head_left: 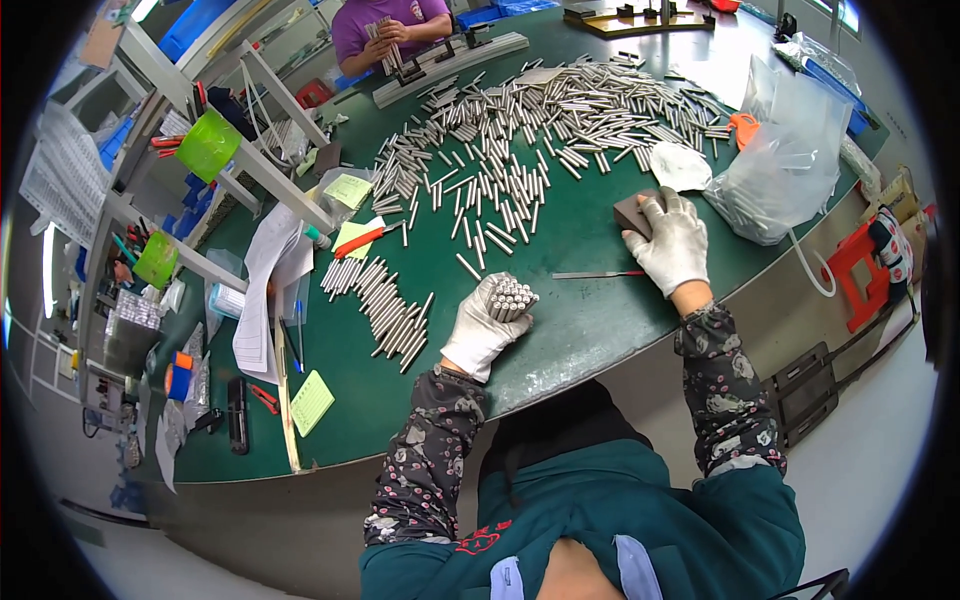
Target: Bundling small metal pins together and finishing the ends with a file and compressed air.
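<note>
My left hand (482, 325), in a white glove, is wrapped round a bundle of metal rods (514, 299), whose round ends point up. In a matching glove, my right hand (672, 243) grips a dark brown block (634, 214) above the green table (560, 370). Between the two hands a thin flat tool (600, 274) with a red end lies on the tabletop. Beyond them spreads a large heap of loose metal rods (600, 105). Left of my left hand, a smaller group of rods (385, 310) lies in a row.
A clear plastic bag (780, 185) with rods and a white cloth (681, 166) lie at right. Papers (270, 290), yellow notes (312, 402), an orange-handled cutter (358, 239) and shelving (290, 185) are at left. Across the table a person in purple (385, 35) holds rods beside a metal rail (455, 68).
</note>
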Demonstrator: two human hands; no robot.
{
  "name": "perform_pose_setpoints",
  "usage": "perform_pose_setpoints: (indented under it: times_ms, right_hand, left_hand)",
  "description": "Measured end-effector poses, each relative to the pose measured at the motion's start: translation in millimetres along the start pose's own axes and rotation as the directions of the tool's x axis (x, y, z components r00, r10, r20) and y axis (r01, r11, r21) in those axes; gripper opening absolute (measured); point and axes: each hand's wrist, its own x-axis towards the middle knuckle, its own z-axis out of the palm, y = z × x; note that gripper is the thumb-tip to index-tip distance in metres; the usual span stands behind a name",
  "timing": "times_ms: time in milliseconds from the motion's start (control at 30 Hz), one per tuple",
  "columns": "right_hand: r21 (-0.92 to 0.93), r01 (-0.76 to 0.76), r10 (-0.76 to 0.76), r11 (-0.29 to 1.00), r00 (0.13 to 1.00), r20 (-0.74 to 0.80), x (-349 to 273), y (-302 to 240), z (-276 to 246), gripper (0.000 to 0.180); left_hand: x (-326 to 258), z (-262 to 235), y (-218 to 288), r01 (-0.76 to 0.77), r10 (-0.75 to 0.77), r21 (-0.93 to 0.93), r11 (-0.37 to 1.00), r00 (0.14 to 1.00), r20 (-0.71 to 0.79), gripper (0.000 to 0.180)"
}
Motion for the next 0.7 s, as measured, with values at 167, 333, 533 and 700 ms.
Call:
perform_pose_setpoints:
  times_ms: [167,333,533,700]
  right_hand:
    - [-0.064,0.135,-0.143,0.989,0.979,-0.148,-17.3,-20.4,-17.5,0.044]
    - [0.756,0.197,-0.375,0.624,0.924,0.069,-44.8,-63.1,-5.9,0.040]
    - [0.943,-0.273,-0.347,0.189,0.880,0.324,-55.4,-94.2,19.2,0.035]
    - [0.946,-0.288,-0.311,0.151,0.894,0.322,-54.6,-100.7,19.2,0.032]
  left_hand:
    - [-4.3,-12.6,-11.9,-0.059,0.060,0.038,0.998,0.998,-0.033,0.052]
    - [-4.5,-13.3,-13.6,-0.099,0.099,0.021,0.995,0.995,-0.026,0.054]
    - [-4.3,-18.1,-17.1,-0.142,0.145,0.181,0.973,0.989,-0.007,0.054]
    - [-5.0,-18.9,-14.3,-0.135,0.137,0.113,0.984,0.991,-0.007,0.056]
